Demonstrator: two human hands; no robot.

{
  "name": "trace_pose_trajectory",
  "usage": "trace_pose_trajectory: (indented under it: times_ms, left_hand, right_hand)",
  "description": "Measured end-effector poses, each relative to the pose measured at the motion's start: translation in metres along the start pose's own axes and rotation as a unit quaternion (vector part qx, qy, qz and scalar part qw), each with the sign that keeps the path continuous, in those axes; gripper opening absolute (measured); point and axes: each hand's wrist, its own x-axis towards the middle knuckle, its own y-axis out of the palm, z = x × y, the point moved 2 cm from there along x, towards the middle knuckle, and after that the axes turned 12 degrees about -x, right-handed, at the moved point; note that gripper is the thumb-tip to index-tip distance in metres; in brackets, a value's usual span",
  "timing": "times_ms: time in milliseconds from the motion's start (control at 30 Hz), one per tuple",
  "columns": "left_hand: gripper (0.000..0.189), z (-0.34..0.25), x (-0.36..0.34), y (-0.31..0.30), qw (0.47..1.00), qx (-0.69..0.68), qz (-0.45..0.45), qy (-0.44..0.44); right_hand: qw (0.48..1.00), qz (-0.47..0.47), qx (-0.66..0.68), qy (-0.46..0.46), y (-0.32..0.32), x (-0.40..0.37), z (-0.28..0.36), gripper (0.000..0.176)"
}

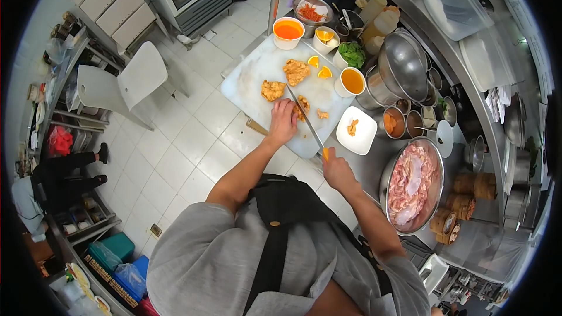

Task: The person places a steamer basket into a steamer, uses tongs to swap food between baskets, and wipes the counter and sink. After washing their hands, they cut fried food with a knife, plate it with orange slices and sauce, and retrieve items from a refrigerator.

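One battered fried piece [304, 105] is lying on the white cutting board [247, 85], where the left hand [284, 120] is holding it steady with bent fingers. The right hand [339, 171] is gripping the yellow-handled knife [309, 123], whose blade is slanting across that piece. Two larger fried pieces [297, 71] are resting farther off, near the orange wedges [325, 72]; a square white plate [362, 143] is holding a smaller fried bit [352, 128].

Near centre, the left hand [283, 123] touches a battered cutlet [303, 105] on a white cutting board [250, 75], the right hand [339, 171] gripping a kitchen knife [312, 131]; raw meat [414, 180] lies rightward
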Motion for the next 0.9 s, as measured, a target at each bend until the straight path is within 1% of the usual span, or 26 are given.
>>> trace_pose_trajectory:
  times_ms: [67, 133, 167, 233, 267, 333, 400, 433, 467, 500, 567, 633, 733, 767, 833, 867, 900]
  left_hand:
    - [0.035, -0.003, 0.002, 0.0, 1.0, 0.006, 0.009, -0.007]
    - [0.035, -0.002, 0.002, 0.0, 1.0, 0.015, 0.02, -0.019]
    - [0.034, -0.001, 0.002, 0.002, 1.0, 0.013, 0.02, -0.017]
    - [0.033, 0.0, 0.001, 0.005, 0.999, 0.012, 0.023, -0.017]
    - [0.033, 0.001, 0.002, 0.006, 1.0, 0.006, 0.019, -0.023]
    - [0.032, 0.005, 0.0, 0.008, 0.999, 0.001, 0.021, -0.029]
    - [0.031, 0.01, -0.003, 0.007, 1.0, -0.012, 0.004, -0.017]
    - [0.031, 0.007, -0.003, 0.007, 1.0, -0.009, 0.011, -0.014]
    - [0.031, 0.002, -0.004, 0.007, 1.0, 0.016, -0.001, -0.015]
    - [0.031, -0.001, -0.003, 0.005, 0.999, 0.04, -0.013, -0.015]
    - [0.032, -0.003, -0.005, 0.002, 0.998, 0.055, 0.002, -0.022]
    - [0.032, 0.0, 0.0, 0.003, 0.997, 0.069, 0.009, -0.028]
    - [0.035, 0.003, -0.001, 0.007, 0.999, 0.048, 0.007, -0.003]
    - [0.035, 0.002, 0.001, 0.007, 0.999, 0.047, 0.023, -0.007]
    - [0.036, 0.001, -0.001, 0.001, 0.998, 0.051, 0.048, -0.006]
    - [0.04, 0.004, 0.001, -0.001, 0.996, 0.05, 0.069, -0.036]
    - [0.043, 0.006, -0.001, -0.002, 0.992, 0.048, 0.091, -0.07]
  right_hand:
    - [1.0, 0.002, -0.004, 0.007, -0.007, -0.001, 0.003, 0.03]
    - [0.999, 0.034, 0.007, 0.01, -0.014, -0.004, 0.006, 0.031]
    - [0.999, 0.035, 0.007, 0.01, -0.015, -0.002, 0.006, 0.031]
    - [0.999, 0.03, 0.02, -0.024, -0.013, 0.005, 0.01, 0.033]
    - [0.999, 0.031, 0.023, -0.025, -0.005, 0.013, 0.01, 0.033]
    - [0.997, -0.016, 0.067, -0.036, 0.018, 0.031, 0.009, 0.031]
    - [0.995, -0.013, 0.098, -0.02, 0.033, 0.044, 0.019, 0.031]
    - [0.992, -0.012, 0.122, -0.008, 0.036, 0.048, 0.023, 0.031]
    - [0.991, -0.015, 0.132, -0.004, 0.039, 0.048, 0.023, 0.031]
    - [0.993, -0.021, 0.12, -0.002, 0.039, 0.048, 0.02, 0.031]
    - [0.993, -0.028, 0.115, 0.004, 0.037, 0.034, 0.014, 0.031]
    - [0.996, -0.046, 0.071, -0.005, 0.03, 0.013, 0.009, 0.029]
    - [0.994, -0.028, 0.104, 0.031, 0.058, 0.042, 0.012, 0.029]
    - [0.993, -0.031, 0.107, 0.034, 0.049, 0.053, 0.012, 0.029]
    - [0.996, -0.025, 0.085, 0.005, 0.03, 0.065, 0.016, 0.031]
    - [0.995, -0.031, 0.09, 0.007, 0.016, 0.053, 0.017, 0.031]
    - [0.991, -0.066, 0.114, 0.008, -0.002, 0.026, 0.014, 0.032]
